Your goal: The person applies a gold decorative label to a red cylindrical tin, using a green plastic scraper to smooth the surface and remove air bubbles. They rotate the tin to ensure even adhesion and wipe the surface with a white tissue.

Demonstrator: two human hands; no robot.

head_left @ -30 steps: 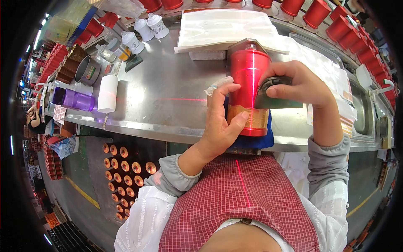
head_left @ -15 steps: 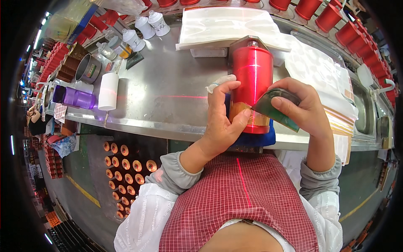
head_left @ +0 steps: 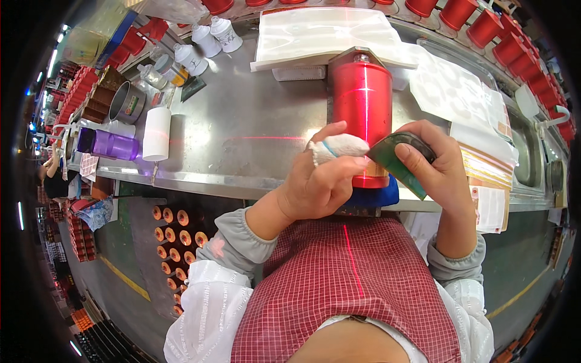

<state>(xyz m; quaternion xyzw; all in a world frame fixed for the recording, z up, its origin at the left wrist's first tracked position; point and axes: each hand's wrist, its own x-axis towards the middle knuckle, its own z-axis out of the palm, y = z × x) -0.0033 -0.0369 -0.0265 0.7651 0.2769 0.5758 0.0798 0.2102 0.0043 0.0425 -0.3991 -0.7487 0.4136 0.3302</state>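
Note:
A glossy red metal canister (head_left: 363, 100) lies in front of me on a dark holder, its narrow neck pointing away. A gold band shows near its base, partly behind my fingers. My right hand (head_left: 439, 163) grips a dark green scraper (head_left: 404, 166), thumb on its flat face and one corner pointing left. My left hand (head_left: 321, 184) is curled over the canister's lower left side. A white finger cover (head_left: 342, 147) with a blue band sits on one finger. That fingertip and the thumb meet around the scraper's corner; anything between them is hidden.
Blue cloth (head_left: 381, 196) lies under the canister's base. White sheets (head_left: 327, 36) lie behind it, with a stack (head_left: 484, 157) at right beside a sink (head_left: 529, 160). At left stand a white roll (head_left: 157, 134), a purple bottle (head_left: 115, 144) and white bottles (head_left: 226, 34). Copper-coloured spools (head_left: 181, 218) sit below.
My left hand has lifted off the canister's gold band and curled, bringing its covered finger and thumb to the scraper's corner. My right hand keeps its grip on the scraper, now tilted slightly more.

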